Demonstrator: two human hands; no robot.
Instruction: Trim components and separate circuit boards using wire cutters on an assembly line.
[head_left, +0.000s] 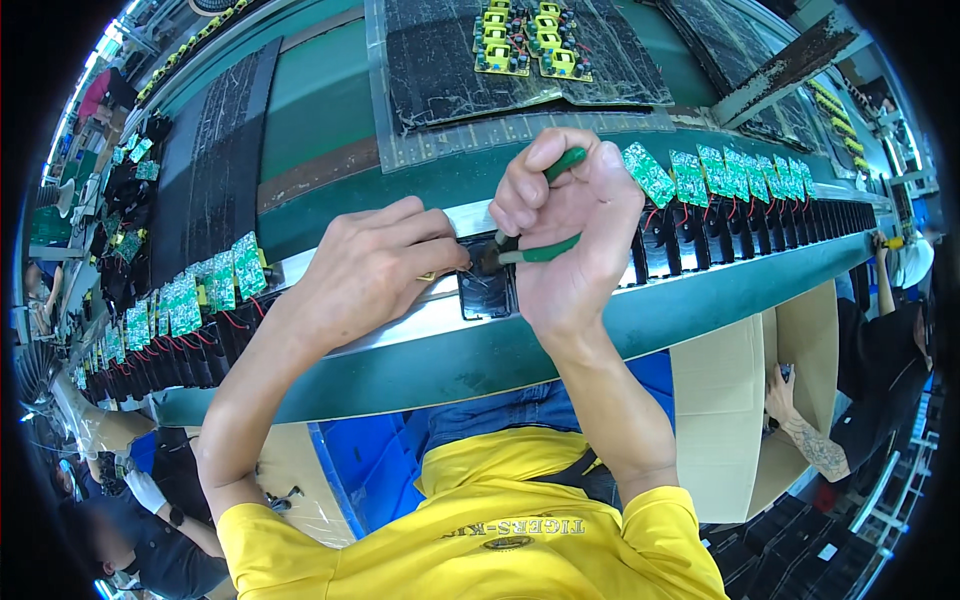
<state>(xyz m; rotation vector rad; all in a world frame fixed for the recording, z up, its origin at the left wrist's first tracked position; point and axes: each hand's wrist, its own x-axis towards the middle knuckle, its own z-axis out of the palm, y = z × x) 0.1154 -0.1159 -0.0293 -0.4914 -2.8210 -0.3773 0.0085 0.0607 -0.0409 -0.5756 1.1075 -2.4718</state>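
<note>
Currently, your right hand (588, 222) grips green-handled metal pliers (552, 250); whether your left hand (378, 262) pinches the black plastic case (486, 299) is unclear.

1. Two bare hands: one left hand (375, 262), one right hand (585, 235).
2. One pair of green-handled pliers (552, 250).
3. Two columns of yellow-topped boards (497, 48).
4. Green boards (712, 172) rightward: perhaps eight, overlap blurring the count.
5. One open cardboard box (715, 410).

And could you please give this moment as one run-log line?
left hand: at black case; right hand: holding green-handled pliers; green circuit boards: rows both sides
</note>
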